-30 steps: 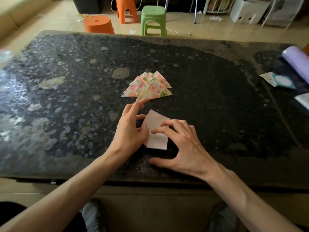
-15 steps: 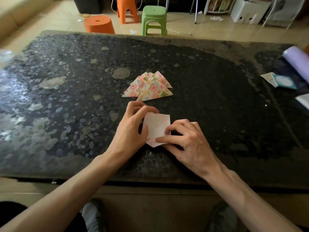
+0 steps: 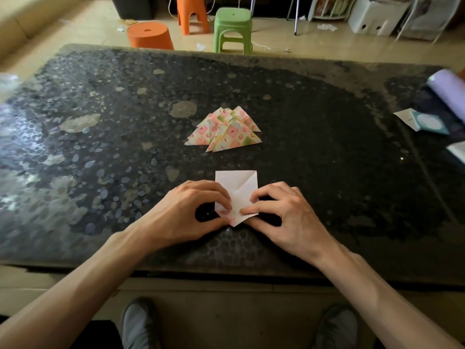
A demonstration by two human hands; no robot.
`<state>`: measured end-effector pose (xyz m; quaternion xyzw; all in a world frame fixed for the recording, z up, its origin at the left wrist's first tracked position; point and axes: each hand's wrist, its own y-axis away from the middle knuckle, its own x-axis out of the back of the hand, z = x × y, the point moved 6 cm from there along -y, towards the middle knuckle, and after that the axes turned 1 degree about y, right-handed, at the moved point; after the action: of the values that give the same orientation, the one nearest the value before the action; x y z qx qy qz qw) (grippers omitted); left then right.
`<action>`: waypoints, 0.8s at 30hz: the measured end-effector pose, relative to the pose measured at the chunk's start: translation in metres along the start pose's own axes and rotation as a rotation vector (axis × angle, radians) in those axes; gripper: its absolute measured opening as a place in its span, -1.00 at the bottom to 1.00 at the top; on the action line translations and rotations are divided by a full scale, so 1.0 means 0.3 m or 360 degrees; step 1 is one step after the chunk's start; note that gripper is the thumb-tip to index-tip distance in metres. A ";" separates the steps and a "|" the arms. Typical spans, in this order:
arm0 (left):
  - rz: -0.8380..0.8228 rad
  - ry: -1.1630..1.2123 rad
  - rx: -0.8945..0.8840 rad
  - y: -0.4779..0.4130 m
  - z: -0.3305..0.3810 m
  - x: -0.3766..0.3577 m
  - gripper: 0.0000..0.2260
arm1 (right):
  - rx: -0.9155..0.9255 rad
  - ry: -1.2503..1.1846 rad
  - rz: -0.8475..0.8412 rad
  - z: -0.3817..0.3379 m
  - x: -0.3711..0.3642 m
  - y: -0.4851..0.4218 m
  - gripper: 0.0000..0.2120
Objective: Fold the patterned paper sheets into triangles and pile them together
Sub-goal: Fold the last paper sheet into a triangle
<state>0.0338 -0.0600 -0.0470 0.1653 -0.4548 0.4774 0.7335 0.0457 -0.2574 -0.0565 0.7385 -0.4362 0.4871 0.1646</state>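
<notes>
Though worn, table under paper; stool beyond.

So the sheet lies white side up, pinched between the left hand and right hand. It's got a diagonal crease, and a bit of pink pattern peeks out at its near tip. The pile of folded triangles sits fanned out beyond both hands, pink-and-green checks up.

The left hand and right hand, pinching at 6 o'clock, hide the sheet's near corners. The pile at 12 o'clock overlaps, so its count is unclear. The roll at 2 o'clock runs off the edge.
</notes>
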 end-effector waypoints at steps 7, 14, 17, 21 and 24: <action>0.0073 0.0007 0.0059 0.020 -0.013 0.001 -0.83 | -0.0060 -0.0100 0.0046 0.008 0.012 -0.010 -0.79; 0.0216 -0.0111 0.0054 0.025 -0.007 0.000 -0.85 | -0.0212 -0.0270 0.0039 0.027 0.022 -0.023 -0.82; 0.0239 -0.0108 0.0107 0.021 -0.016 -0.004 -0.81 | -0.0287 -0.0328 0.0096 0.034 0.023 -0.026 -0.80; 0.0240 -0.0097 0.0224 0.017 -0.035 -0.014 -0.78 | -0.0433 -0.0236 0.0135 0.057 0.009 -0.022 -0.76; 0.0268 -0.0095 0.0308 0.015 -0.049 -0.018 -0.76 | -0.0499 -0.0228 0.0110 0.065 -0.001 -0.028 -0.72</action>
<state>0.0366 -0.0508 -0.0601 0.2106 -0.4405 0.5738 0.6576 0.0636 -0.2656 -0.0644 0.7213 -0.5425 0.3646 0.2293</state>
